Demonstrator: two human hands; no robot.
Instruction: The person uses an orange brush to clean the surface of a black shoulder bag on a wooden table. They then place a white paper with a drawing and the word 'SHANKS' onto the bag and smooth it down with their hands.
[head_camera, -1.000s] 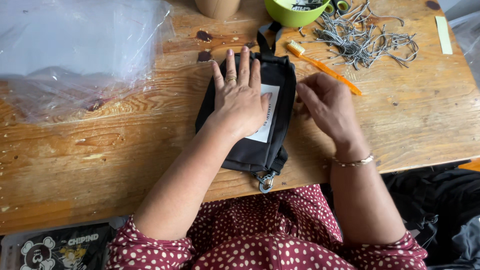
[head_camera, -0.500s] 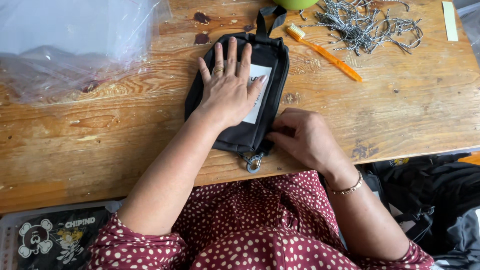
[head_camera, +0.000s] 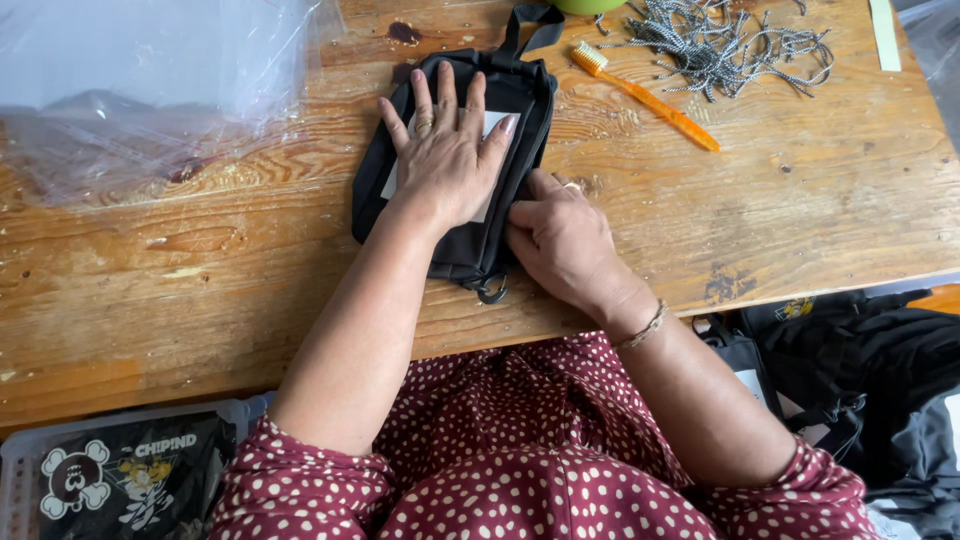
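Item: black pouch (head_camera: 470, 250) on table (head_camera: 800, 220), near edge; your left hand (head_camera: 447, 160) flat, fingers spread, pinning it, while right hand (head_camera: 560, 240) pinches its side seam w/ curled fingers.

A bag (head_camera: 470, 170) lies on the tabletop (head_camera: 800, 220). The left hand (head_camera: 447, 160) lies flat on top of the bag. The right hand (head_camera: 560, 240) touches the bag's right side. A toothbrush (head_camera: 645, 96) lies to the right of the bag. A pile of cords (head_camera: 725, 45) lies behind the toothbrush. A plastic sheet (head_camera: 150, 80) lies to the left.
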